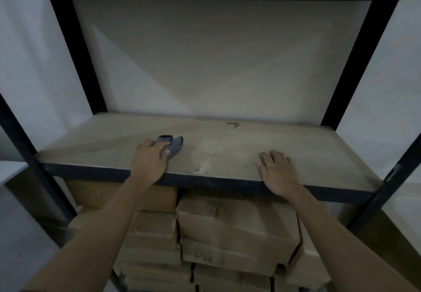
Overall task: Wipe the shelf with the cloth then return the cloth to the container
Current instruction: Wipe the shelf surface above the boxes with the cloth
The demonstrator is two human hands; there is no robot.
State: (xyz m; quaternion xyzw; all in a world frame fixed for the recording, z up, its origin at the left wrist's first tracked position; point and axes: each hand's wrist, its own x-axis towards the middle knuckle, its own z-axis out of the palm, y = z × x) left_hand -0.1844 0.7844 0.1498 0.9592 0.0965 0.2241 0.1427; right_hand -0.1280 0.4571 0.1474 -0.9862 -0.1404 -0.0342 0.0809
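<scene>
A tan shelf board (227, 141) in a black metal frame fills the middle of the head view. My left hand (149, 159) presses a small grey cloth (173, 146) flat against the board near its front left. The cloth sticks out past my fingertips. My right hand (276, 170) rests palm down on the board's front edge at the right, fingers spread and holding nothing. A pale smear (205, 155) and a small brown stain (233, 125) mark the board. No container is in view.
Black uprights (75, 52) (355, 64) stand at the back corners, and front posts (27, 146) (391, 178) flank the shelf. Stacked brown cardboard boxes (237, 225) fill the level below. White walls lie behind and beside the rack.
</scene>
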